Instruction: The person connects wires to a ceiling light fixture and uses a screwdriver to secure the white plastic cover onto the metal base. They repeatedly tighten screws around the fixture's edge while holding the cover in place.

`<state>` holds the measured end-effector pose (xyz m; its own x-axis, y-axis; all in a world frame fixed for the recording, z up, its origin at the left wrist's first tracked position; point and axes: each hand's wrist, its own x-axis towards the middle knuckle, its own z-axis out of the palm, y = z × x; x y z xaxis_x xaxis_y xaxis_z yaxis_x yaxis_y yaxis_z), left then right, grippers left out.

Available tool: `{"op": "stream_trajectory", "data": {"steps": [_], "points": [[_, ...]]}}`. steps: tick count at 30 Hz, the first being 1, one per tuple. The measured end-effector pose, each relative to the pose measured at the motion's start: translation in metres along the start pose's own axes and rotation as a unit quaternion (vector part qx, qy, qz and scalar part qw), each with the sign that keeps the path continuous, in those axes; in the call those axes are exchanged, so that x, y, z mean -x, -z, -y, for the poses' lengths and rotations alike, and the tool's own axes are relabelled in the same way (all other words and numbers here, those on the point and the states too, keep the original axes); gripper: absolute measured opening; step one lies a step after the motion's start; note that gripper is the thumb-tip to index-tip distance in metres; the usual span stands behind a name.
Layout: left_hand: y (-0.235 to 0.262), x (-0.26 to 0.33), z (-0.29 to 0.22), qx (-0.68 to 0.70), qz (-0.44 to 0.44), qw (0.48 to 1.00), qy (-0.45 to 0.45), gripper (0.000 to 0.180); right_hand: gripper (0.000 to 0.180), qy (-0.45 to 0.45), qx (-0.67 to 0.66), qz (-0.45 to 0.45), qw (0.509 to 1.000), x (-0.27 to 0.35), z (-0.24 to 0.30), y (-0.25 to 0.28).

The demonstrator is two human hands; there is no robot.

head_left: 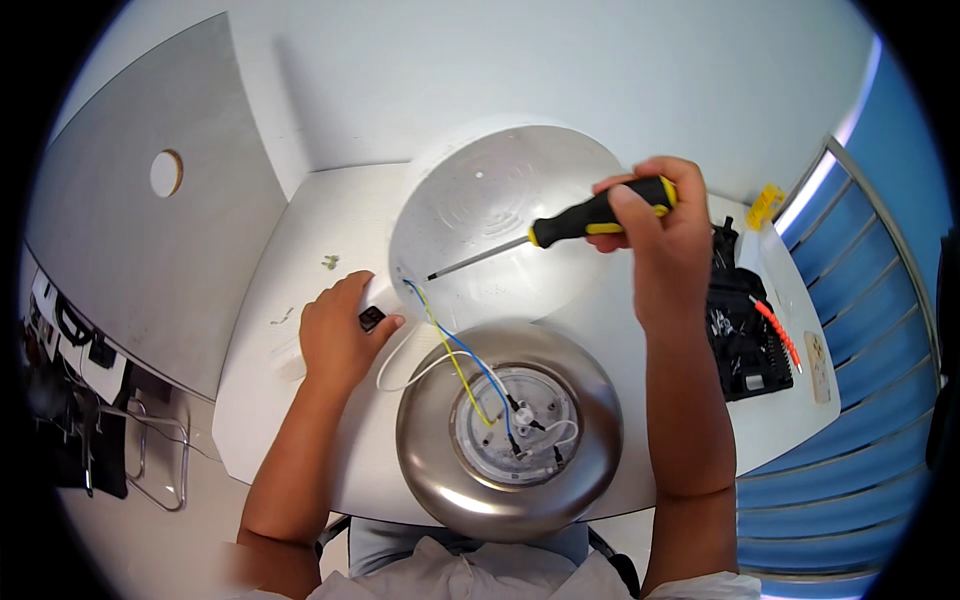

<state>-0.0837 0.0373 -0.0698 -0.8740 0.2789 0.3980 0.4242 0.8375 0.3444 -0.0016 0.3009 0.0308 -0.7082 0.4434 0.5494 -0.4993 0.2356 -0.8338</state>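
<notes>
Metal: two domes [510,430], one screwdriver [590,217].

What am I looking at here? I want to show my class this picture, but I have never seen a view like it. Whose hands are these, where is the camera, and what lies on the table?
The camera sits on a person's head and looks down through a wide lens, so straight edges bend. Both bare hands are that person's own. The right hand holds a black and yellow screwdriver. The left hand rests on the white table, fingertips on a small black part. Nearer the person lies a round metal lamp base with blue, yellow and white wires; behind it a white round cover. A black tool case lies to the right.
</notes>
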Motion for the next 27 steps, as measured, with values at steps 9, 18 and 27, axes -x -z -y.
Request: {"op": "stream_trajectory", "data": {"steps": [9, 18, 27], "points": [[-0.007, 0.001, 0.010, 0.051, -0.052, 0.997, -0.013, 0.049, 0.021, -0.037, -0.009, 0.008, 0.999, 0.000, -0.014, -0.005], [-0.006, -0.001, 0.019, 0.064, -0.050, 0.996, -0.021, 0.049, 0.022, -0.016, -0.052, -0.001, 0.999, 0.006, -0.009, -0.009], [-0.005, -0.001, 0.017, 0.064, -0.055, 0.996, -0.031, 0.047, 0.022, -0.012, -0.071, 0.012, 0.997, 0.008, -0.011, -0.012]]}}
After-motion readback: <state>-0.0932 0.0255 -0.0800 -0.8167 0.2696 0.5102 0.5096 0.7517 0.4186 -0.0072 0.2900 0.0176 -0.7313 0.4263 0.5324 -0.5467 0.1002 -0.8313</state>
